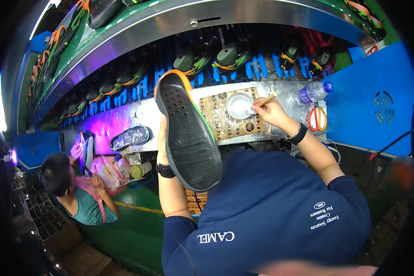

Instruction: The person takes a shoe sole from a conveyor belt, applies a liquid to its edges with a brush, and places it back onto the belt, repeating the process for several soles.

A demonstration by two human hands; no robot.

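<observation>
My left hand (pixel 162 135) grips a large shoe sole (pixel 186 131) by its left edge, holding it up over the bench's front edge. The sole is black inside, with small holes toward one end and an orange and green rim. It hides most of my left fingers. In my right hand (pixel 272 112) a brush (pixel 269 99) with a pale wooden handle is pinched. Its lower end, hidden by my fingers, is at the right rim of a round whitish bowl (pixel 240 106). The bowl stands on a printed brown cardboard sheet (pixel 216 122) and looks to contain clear or pale liquid.
A water bottle (pixel 310 94) lies right of the bowl, near orange-handled scissors (pixel 317 118). Behind the bench (pixel 280 87), shoe parts (pixel 232 56) sit on blue holders under a metal-edged shelf (pixel 207 20). A blue panel (pixel 372 96) bounds the right. A co-worker (pixel 80 193) works at left beside another sole (pixel 131 137).
</observation>
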